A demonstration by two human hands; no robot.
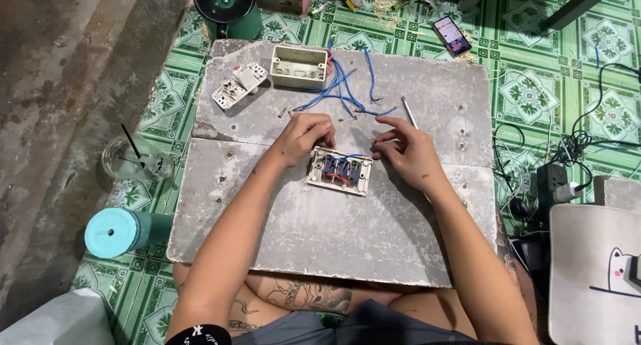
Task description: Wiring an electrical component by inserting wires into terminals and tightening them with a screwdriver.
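A white switch plate (340,171) lies face down on the grey board (320,225), showing dark switch backs with blue and red wires. My left hand (304,137) rests at its upper left corner, fingers curled on the plate's edge. My right hand (403,147) touches the upper right corner, fingertips pinched near a blue wire. Behind them loose blue wires (344,91) run out of a cream wall box (300,67). Another white switch plate (238,85) lies to the left of the box. A thin metal screwdriver (408,111) lies just beyond my right hand.
A clear plastic cup with a straw (135,159) and a teal tumbler (120,231) stand on the floor at left. A green fan (227,10) sits behind the board. A phone (452,36), a power strip with cables (557,185) and a white cushion (594,271) are at right.
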